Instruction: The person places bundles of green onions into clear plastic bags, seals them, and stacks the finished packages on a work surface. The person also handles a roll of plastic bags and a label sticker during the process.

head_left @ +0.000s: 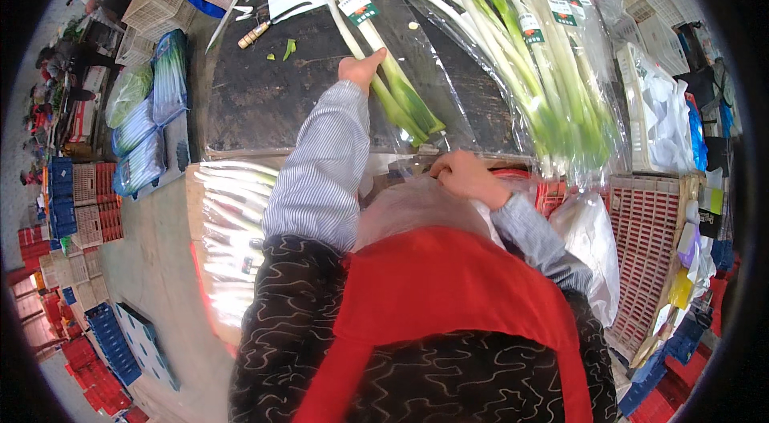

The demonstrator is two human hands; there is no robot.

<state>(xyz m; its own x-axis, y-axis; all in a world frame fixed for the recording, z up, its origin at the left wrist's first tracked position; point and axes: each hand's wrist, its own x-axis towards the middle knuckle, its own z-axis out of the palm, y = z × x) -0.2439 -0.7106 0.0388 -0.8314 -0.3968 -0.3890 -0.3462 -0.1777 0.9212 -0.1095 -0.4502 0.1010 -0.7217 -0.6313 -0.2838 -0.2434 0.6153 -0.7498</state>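
My left hand (361, 69) grips two or so leeks (393, 71) lying on the dark tabletop (270, 104). Clear plastic film surrounds them, and a white-and-green label (358, 7) with writing sits near their white ends. Their cut green ends point toward me. By the table's front edge is my right hand (471, 178), its fingers curled close to the lower end of the film; whether it pinches the film is unclear. To the right lies a pile of bagged, labelled leeks (541, 74), green ends toward me.
A wooden-handled knife (255, 35) and leaf scraps (290, 49) lie at the back left of the tabletop. Below on the left, a carton (225, 225) holds bagged leeks. White plastic bags fill a crate (631, 104) at right. Stacked crates (643, 261) stand beside me.
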